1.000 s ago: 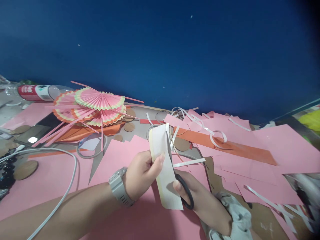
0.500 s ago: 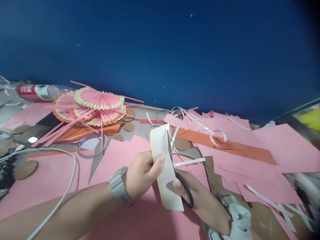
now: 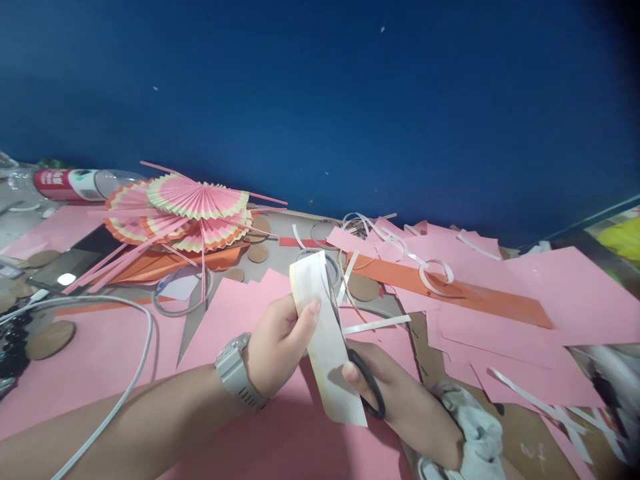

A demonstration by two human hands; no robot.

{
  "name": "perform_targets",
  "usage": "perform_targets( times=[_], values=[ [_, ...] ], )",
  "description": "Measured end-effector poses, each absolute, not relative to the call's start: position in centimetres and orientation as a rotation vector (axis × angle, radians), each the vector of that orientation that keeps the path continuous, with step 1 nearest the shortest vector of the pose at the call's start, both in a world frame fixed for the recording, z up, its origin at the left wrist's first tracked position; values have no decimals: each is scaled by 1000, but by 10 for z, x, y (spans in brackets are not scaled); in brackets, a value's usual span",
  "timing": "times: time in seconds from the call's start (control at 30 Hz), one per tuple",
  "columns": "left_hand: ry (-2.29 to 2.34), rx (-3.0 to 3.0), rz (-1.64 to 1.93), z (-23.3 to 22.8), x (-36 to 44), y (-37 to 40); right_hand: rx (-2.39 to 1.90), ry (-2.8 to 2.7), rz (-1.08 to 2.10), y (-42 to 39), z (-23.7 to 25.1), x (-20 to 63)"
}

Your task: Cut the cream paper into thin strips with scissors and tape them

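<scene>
White paper piece: folded, layered, yellowish along its left edge, held up at center between both hands, above pink sheets. Left hand grasps it, thumb flat on the front, fingers behind. Gray watch on that wrist. Right hand grips scissors by the black handle, thumb at the loop, at the paper's lower right edge. Blades run up along the right edge, mostly hidden by paper; can't tell if they're open. Pale green scrunchie on the right wrist.

Just right of the paper: narrow white strip; can't tell if it's still attached. Behind it, a brown disc and a long orange strip with a curled white loop lying on it. More pink sheets right of that, overlapping.

Left side of the desk: pleated pink fans stacked, edged yellow-green and orange, thin pink sticks poking out. Bottle on its side behind them. White cable loops near the left forearm. Blue panel backs everything.
</scene>
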State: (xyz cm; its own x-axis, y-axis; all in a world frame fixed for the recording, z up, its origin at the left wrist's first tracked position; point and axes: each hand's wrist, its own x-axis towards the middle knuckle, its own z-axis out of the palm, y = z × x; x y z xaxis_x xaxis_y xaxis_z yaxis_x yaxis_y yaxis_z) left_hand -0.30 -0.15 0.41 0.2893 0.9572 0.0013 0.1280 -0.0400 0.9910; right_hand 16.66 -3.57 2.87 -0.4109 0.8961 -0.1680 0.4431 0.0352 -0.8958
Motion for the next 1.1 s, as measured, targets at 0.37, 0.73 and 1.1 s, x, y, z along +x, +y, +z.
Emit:
perform_targets(
  times=[0.37, 0.73, 1.1],
  values=[
    [1047, 1485, 909, 4, -2, -1, -1297, -1829, 1516, -34, 28, 164],
    [1057, 1548, 887, 5, -3, 0, -1343, -1840, 1473, -36, 22, 165],
    [1038, 1556, 872, 4, -3, 1, -1346, -1839, 1467, -36, 23, 165]
  ],
)
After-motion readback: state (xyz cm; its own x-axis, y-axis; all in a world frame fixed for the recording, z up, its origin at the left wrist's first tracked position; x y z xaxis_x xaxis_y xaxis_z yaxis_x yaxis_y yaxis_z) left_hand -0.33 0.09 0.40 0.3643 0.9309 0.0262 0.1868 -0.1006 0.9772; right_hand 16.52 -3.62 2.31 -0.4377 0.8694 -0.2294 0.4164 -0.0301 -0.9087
